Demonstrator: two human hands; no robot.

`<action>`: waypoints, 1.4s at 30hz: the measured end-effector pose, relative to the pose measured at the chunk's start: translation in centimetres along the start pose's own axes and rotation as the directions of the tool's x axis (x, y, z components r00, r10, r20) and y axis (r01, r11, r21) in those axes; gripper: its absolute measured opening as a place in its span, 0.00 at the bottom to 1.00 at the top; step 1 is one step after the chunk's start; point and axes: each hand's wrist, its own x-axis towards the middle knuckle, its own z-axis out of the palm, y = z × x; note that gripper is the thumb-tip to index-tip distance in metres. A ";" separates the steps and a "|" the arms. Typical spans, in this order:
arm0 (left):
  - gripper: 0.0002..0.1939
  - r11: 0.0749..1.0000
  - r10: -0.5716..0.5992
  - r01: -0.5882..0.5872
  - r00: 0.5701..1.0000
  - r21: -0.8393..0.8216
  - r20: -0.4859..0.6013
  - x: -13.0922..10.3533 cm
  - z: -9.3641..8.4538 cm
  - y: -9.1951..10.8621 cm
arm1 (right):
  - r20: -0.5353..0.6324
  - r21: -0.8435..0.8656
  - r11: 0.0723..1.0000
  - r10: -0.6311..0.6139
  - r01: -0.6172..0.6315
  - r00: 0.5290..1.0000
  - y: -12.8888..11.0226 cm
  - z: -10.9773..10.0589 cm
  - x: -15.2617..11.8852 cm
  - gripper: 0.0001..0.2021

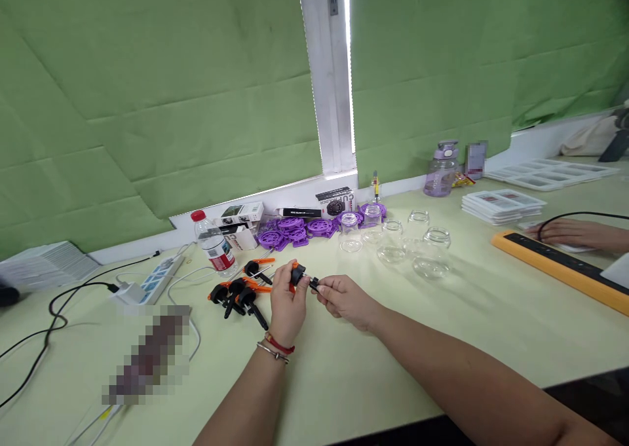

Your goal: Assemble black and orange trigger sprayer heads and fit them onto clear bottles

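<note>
My left hand (pixel 287 305) is closed around a black-and-orange pump-like head (pixel 297 274), whose thin stem points right. At the stem's end, a small black piece (pixel 314 283) is pinched in the fingers of my right hand (pixel 346 299). My fingers hide part of both pieces. Left of my hands lie several similar black-and-orange heads (pixel 234 291) with black tubes, piled loosely together. Several clear round glass jars (pixel 431 255) stand upright beyond my right hand.
Purple plastic parts (pixel 289 231), small boxes (pixel 240 226) and a red-capped bottle (pixel 214 244) line the back. At left are a white power strip (pixel 161 279) and cables. An orange-black bar (pixel 555 266) lies at right, beside another person's hand (pixel 572 233) and stacked white trays (pixel 502 207).
</note>
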 end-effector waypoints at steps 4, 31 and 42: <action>0.22 1.000 -0.003 0.004 0.999 -0.021 0.044 -0.3 0.1 0.0 | -0.014 0.023 1.000 0.000 0.001 1.000 0.1 -0.1 0.1 0.16; 0.56 0.983 0.013 -0.035 0.992 0.177 0.124 -2.1 1.3 2.1 | -0.044 -0.094 0.992 0.082 -0.086 0.996 -0.7 0.0 -0.4 0.14; 0.55 0.963 0.042 -0.083 0.986 0.256 0.163 -2.2 1.3 2.0 | -0.027 -0.061 0.994 0.088 -0.089 0.996 -0.2 0.1 -0.4 0.15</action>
